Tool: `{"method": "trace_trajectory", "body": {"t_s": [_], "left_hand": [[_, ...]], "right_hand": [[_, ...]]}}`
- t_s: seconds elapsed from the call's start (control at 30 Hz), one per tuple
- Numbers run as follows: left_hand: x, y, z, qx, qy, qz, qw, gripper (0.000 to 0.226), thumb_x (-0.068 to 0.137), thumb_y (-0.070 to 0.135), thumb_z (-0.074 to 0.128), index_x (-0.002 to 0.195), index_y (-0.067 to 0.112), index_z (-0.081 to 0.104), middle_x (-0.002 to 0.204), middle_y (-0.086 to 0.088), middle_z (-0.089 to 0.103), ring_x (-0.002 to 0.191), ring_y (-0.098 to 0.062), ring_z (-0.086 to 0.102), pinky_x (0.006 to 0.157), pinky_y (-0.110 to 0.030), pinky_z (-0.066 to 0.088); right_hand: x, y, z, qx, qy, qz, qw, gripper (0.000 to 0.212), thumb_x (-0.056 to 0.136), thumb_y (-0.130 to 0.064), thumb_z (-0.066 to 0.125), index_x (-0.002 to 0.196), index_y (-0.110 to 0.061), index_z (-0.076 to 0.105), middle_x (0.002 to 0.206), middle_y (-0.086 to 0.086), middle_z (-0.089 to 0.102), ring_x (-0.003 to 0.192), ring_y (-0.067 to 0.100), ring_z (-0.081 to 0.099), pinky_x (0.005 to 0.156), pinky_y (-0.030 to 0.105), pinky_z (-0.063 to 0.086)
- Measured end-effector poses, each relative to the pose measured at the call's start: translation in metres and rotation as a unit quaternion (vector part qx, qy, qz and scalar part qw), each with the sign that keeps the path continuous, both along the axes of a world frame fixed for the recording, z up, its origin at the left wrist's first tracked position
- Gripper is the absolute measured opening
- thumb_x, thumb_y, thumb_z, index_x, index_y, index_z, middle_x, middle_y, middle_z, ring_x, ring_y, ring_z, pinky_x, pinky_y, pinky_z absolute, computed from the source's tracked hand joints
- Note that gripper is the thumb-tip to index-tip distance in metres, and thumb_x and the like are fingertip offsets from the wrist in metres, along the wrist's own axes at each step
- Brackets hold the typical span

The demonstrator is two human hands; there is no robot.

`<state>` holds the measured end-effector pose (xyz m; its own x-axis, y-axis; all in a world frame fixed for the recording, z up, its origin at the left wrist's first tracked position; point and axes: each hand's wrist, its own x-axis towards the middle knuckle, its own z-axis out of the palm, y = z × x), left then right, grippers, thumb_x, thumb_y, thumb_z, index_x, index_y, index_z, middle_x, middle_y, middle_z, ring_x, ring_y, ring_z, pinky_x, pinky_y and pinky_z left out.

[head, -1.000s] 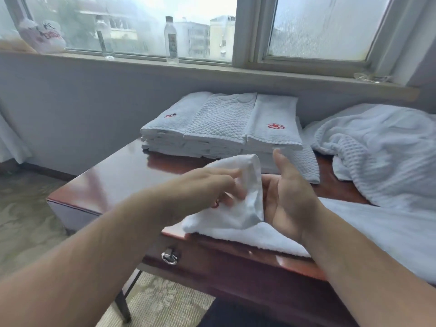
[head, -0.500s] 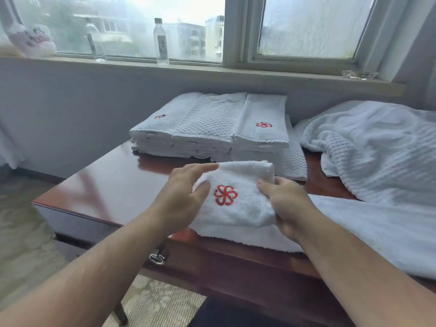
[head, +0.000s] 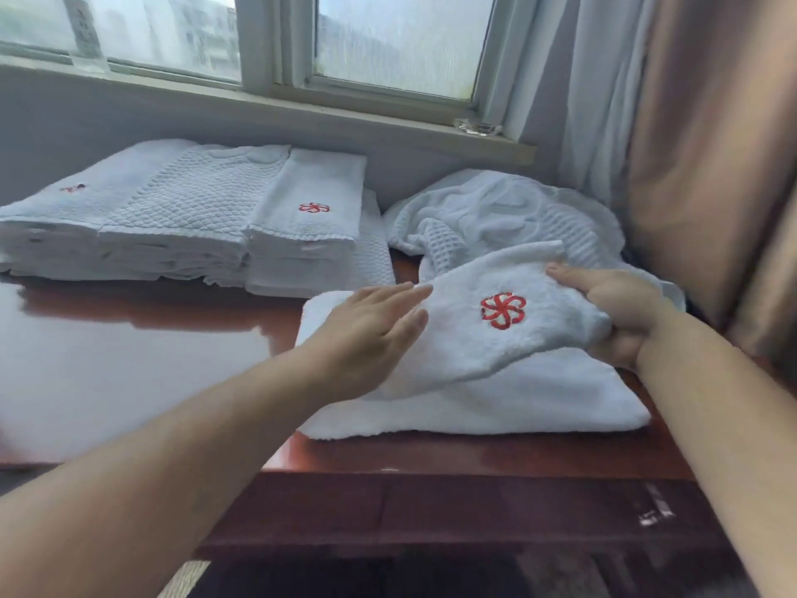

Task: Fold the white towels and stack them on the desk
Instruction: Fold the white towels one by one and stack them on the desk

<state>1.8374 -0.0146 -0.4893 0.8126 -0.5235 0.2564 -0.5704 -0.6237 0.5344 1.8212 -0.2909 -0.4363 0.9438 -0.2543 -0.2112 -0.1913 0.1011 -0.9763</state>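
- The small folded towel (head: pixel 496 321) is white and plush, with a red pinwheel emblem facing up; it lies tilted atop a larger folded towel (head: pixel 496 407) near the desk's (head: pixel 129 364) front edge, toward its right end.
- The right hand (head: pixel 621 312) pinches the small towel's right end, thumb on top and fingers beneath.
- The left hand (head: pixel 371 334) rests flat on its left end, fingers straight and close together.
- Stacked folded towels (head: pixel 181 217) sit along the desk's back edge.
- A crumpled waffle-weave cloth (head: pixel 509 213) fills its back right corner.

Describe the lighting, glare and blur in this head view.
Head view: daylight enters through the window; the polished desk shows broad pale glare at left; wide-angle bending curves the sill; the left hand is slightly soft; the small towel's red logo is sharp.
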Motion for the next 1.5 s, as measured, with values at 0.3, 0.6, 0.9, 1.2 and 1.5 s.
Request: {"method": "trace_trajectory", "body": {"t_s": [0.3, 0.6, 0.9, 1.2, 1.5], "left_hand": [[0.011, -0.064, -0.017, 0.209, -0.032, -0.010, 0.977, 0.063, 0.100, 0.065, 0.016, 0.158, 0.041, 0.015, 0.167, 0.009, 0.015, 0.153, -0.017, 0.008, 0.122, -0.041, 0.001], [0.015, -0.063, -0.044, 0.235, -0.046, 0.009, 0.971, 0.077, 0.089, 0.070, 0.002, 0.158, 0.039, 0.015, 0.168, 0.006, 0.009, 0.154, -0.018, 0.002, 0.123, -0.044, -0.005], [0.018, -0.064, -0.050, 0.239, -0.043, 0.003, 0.970, 0.077, 0.090, 0.070, 0.000, 0.159, 0.037, 0.008, 0.168, 0.004, 0.008, 0.154, -0.017, 0.004, 0.124, -0.044, -0.004], [0.038, -0.050, -0.046, 0.208, -0.031, -0.037, 0.977, 0.060, 0.100, 0.060, 0.013, 0.157, 0.042, 0.020, 0.166, 0.013, 0.018, 0.152, -0.010, 0.010, 0.123, -0.039, 0.000], [0.050, 0.046, -0.039, 0.124, 0.053, 0.356, 0.924, 0.084, 0.082, 0.077, 0.050, 0.135, 0.012, 0.044, 0.133, -0.014, 0.053, 0.122, -0.036, 0.049, 0.096, -0.047, 0.042]], "right_hand": [[-0.017, -0.097, -0.019, -0.203, 0.125, -0.060, 0.969, 0.023, 0.098, -0.022, 0.064, 0.107, -0.002, 0.072, 0.097, 0.015, 0.078, 0.085, 0.028, 0.077, 0.074, 0.040, 0.060], [-0.004, -0.088, -0.044, -0.584, 0.207, -0.040, 0.784, 0.034, 0.104, -0.025, 0.045, 0.116, 0.002, 0.063, 0.088, 0.013, 0.061, 0.079, 0.026, 0.057, 0.061, 0.031, 0.037], [-0.009, -0.046, -0.075, -0.608, -0.047, 0.060, 0.790, 0.043, 0.102, -0.048, 0.042, 0.134, -0.026, 0.059, 0.143, -0.006, 0.052, 0.137, 0.018, 0.040, 0.109, 0.033, 0.031], [-0.010, -0.031, -0.097, -0.656, 0.084, 0.128, 0.739, 0.066, 0.102, -0.063, 0.016, 0.161, -0.033, 0.015, 0.170, -0.008, 0.002, 0.156, 0.014, -0.007, 0.126, 0.042, -0.002], [-0.039, 0.066, -0.094, -0.648, 0.137, 0.127, 0.738, 0.101, 0.082, -0.084, 0.004, 0.162, -0.022, 0.006, 0.170, 0.010, 0.000, 0.155, 0.033, -0.004, 0.123, 0.050, -0.001]]}}
